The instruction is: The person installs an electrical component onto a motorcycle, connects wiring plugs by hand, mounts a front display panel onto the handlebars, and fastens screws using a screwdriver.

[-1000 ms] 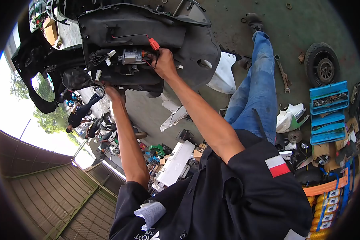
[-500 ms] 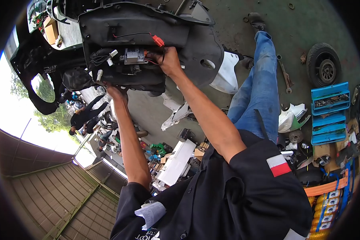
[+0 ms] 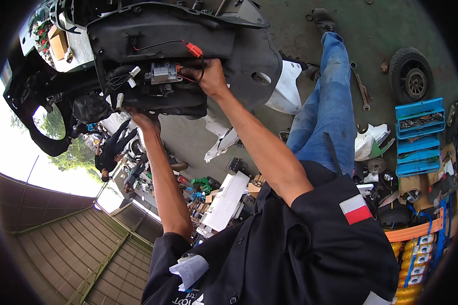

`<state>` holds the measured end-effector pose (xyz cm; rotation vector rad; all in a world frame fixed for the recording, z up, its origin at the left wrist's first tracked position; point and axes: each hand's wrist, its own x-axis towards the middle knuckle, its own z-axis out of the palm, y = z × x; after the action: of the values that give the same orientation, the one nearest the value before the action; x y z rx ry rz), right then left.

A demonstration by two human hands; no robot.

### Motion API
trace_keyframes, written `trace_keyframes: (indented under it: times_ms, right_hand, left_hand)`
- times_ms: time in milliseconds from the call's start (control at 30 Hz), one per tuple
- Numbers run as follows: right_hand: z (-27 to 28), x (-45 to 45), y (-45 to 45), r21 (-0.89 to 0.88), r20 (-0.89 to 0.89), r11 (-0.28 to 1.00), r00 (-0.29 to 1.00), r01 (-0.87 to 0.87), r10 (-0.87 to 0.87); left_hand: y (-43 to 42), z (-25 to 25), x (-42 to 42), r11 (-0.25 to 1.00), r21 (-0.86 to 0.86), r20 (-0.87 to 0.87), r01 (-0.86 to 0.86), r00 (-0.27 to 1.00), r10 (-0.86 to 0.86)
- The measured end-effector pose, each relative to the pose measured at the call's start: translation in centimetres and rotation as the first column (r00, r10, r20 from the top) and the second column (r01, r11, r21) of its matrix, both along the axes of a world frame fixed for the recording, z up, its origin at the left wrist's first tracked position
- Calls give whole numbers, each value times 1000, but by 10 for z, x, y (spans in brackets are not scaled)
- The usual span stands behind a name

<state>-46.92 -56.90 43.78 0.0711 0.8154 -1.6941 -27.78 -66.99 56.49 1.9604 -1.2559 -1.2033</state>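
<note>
Clearly, two bare hands at a black plastic body panel [image 3: 188, 30].
The right hand [image 3: 212, 79] bends its fingers in beside the silver metal module [image 3: 164, 73] on the panel (whether they grip its orange plug, I cannot tell); the left hand [image 3: 145, 121] is near a white connector [image 3: 120, 100], its grip hidden.

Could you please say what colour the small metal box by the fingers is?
The metal box is silver, seen in the head view.
</note>
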Motion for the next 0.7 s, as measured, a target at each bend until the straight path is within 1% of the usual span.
trace_keyframes:
  times_ms: [67,100,167,200,267,300,367,400,433,500,533,567,633,700]
  right_hand:
    - [4,-2,-1,52,-22,998,999,-41,43]
    - [3,-3,-3,50,-21,998,999,-43,44]
    - [3,-3,-5,-31,-21,996,996,90,-90]
    - [2,-2,-3,-27,-15,996,996,83,-84]
    - [4,-2,0,98,-187,994,982,45,-26]
    - [7,-3,1,89,-183,995,983,40,-23]
    - [12,-10,5,191,-349,980,930,-54,119]
    - [8,-11,5,217,-279,963,935,-159,217]
    - [3,-12,5,212,-287,965,934,-154,213]
    - [-5,-13,5,190,-293,963,926,-189,240]
    - [-4,-7,3,162,-338,986,937,-39,92]
    - [-4,-3,6,166,-336,985,937,-39,93]
    - [-1,-5,3,268,-365,957,907,-113,210]
    - [12,-8,6,290,-355,951,910,-111,215]
  left_hand:
    - [1,0,-4,1000,3,9,-10,1000,9]
    - [2,1,-7,1000,4,22,-28,999,28]
    - [3,1,-12,1000,3,27,-23,999,23]
    - [4,1,-9,1000,2,30,-21,999,20]
    - [4,-2,1,1000,4,29,-31,999,31]
    - [1,-1,2,1000,1,21,-29,999,29]
    - [1,2,2,998,-28,17,-61,998,61]
    - [1,4,-4,998,-9,18,-66,998,66]
    - [2,5,-11,997,12,17,-70,997,70]
    - [4,4,-13,996,-4,14,-85,996,85]
    - [4,2,-10,997,-10,12,-79,997,79]
    - [5,2,-5,997,-12,15,-71,997,71]
    - [3,0,-3,997,-8,6,-75,997,75]
    - [5,4,-1,997,0,8,-83,997,83]
